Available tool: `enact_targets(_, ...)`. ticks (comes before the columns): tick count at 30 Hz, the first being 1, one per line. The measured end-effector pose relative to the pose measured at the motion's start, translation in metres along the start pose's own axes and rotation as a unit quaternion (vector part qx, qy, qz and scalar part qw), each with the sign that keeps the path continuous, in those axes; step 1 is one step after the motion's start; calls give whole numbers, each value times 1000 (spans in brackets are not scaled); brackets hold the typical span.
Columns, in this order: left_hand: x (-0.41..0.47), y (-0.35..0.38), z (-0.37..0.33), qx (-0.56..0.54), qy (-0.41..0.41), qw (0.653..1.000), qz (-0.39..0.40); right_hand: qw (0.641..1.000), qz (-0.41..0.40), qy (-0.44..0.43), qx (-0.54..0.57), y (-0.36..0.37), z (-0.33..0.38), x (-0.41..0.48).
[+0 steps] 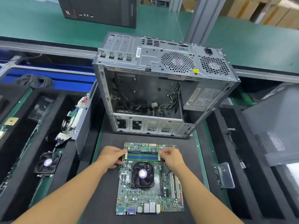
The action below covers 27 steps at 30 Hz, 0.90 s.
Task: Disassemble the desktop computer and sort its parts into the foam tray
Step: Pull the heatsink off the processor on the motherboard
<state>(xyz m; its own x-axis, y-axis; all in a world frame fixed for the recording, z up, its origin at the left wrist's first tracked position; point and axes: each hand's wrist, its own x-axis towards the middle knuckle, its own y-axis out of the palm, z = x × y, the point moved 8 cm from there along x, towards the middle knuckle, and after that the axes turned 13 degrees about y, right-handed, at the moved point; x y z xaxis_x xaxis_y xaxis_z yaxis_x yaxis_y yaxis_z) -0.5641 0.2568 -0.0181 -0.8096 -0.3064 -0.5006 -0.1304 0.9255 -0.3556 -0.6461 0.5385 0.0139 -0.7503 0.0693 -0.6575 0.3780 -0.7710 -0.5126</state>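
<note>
Motherboard [145,196], green, flat on black foam mat [110,139] for access. Left hand [111,156], right hand [172,156] at opposite white slot latches [125,156], likely to release memory; pinching or pressing: cannot tell.

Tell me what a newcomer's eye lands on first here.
The bare motherboard lies flat on the black mat front and centre, with its black cooler fan. The left hand and right hand touch opposite ends of its memory slots. Right behind stands the gutted grey computer case, open side towards the camera, power supply at its right. A loose fan lies on the foam tray at left.
</note>
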Motion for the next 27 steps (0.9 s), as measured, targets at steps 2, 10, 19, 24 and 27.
enact_targets(2, 1, 1, 0, 13, 4, 1000, -8, 1000, 15, -1, 3, 0, 0, 1)
enact_targets(10, 5, 2, -7, 61, 22, 997, -47, 999, 24, 22, -11, 1, 1, 11)
enact_targets(19, 7, 5, -2, 26, 11, 998, -55, 997, 8, 73, -21, 7, 0, 21)
enact_targets(24, 7, 4, 2, -13, -6, 998, -54, 996, 5, 88, -19, 4, 0, 22)
enact_targets(27, 5, 3, 3, -38, -2, 998, -44, 995, -10, 73, -60, 4, 3, 20)
